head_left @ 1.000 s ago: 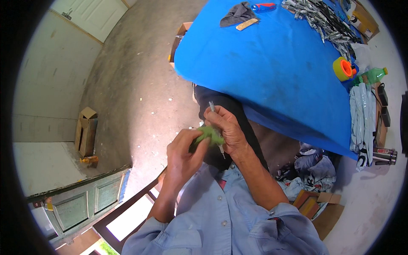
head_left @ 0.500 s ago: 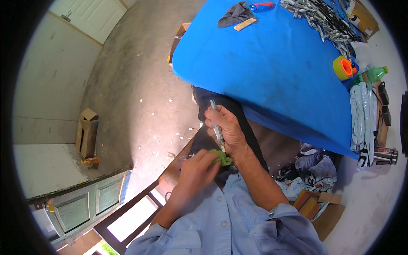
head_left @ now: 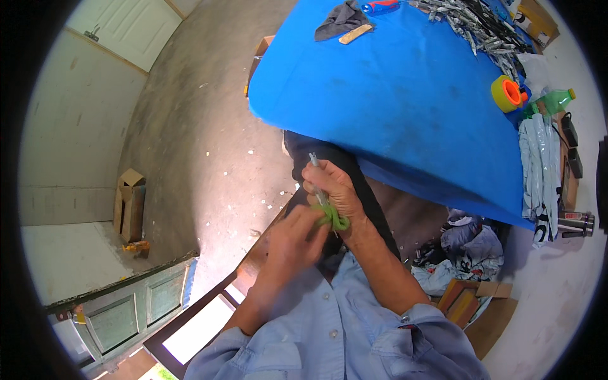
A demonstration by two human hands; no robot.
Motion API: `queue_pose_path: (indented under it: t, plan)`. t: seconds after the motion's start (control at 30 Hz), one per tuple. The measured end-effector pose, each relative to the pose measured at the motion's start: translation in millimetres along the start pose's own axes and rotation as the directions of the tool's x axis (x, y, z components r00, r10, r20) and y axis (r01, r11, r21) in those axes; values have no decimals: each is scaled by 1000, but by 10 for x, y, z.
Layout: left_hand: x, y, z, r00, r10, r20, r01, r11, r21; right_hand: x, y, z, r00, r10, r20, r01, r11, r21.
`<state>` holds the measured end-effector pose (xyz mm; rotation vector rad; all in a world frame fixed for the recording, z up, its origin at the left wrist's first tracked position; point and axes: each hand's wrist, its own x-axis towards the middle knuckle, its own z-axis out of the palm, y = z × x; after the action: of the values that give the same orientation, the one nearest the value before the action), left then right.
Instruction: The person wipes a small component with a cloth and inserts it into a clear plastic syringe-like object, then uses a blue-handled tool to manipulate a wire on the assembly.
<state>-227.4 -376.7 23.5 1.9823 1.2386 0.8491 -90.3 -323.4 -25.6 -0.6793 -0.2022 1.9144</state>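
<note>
In front of my body, my right hand [head_left: 337,190] is closed round a slim grey rod-like piece [head_left: 313,159], its tip pointing up and away from me. I cannot make out its exact kind. My left hand [head_left: 294,234], a little blurred, pinches a bright green cloth [head_left: 335,218]. The cloth is wrapped against the lower end of the piece, just under my right hand, and hides that end. Both hands are above my lap, off the near edge of the blue-covered table [head_left: 380,95].
On the table lie a grey cloth [head_left: 342,22], a tan strip [head_left: 356,34], a red-and-blue tool [head_left: 380,7], a heap of slim silvery pieces [head_left: 481,31] and a yellow-orange tape roll [head_left: 506,94]. A green bottle [head_left: 556,101] lies at right. Cardboard boxes [head_left: 130,206] stand on the floor.
The green cloth has moved up along the grey piece, with my left hand, and now covers more of its lower part. My right hand still grips the piece. The view has shifted slightly.
</note>
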Motion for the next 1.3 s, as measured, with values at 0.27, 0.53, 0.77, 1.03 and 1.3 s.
queue_pose_path:
  t: [0.27, 0.53, 0.77, 1.03, 1.3]
  plan:
    - [-227, 48, -219, 990, -121, -78, 119, 992, -31, 59, 78, -97, 995, -23, 93, 12, 992, 122]
    - [408, -12, -60, 976, 8, -218, -5, 1000, 14, 9, 145, -30, 992, -119, 30, 114, 986, 122]
    - [206, 18, -51, 999, -6, -49, 10, 997, 82, 8, 159, -91, 994, -110, 8, 110, 992, -60]
    - [111, 80, -134, 992, 11, -123, 2, 995, 102, 6, 159, -62, 996, -82, -38, 75, 984, -162]
    - [266, -153, -17, 984, 103, -142, -83, 986, 143, 10, 191, -24, 986, -112, -126, 104, 992, -70]
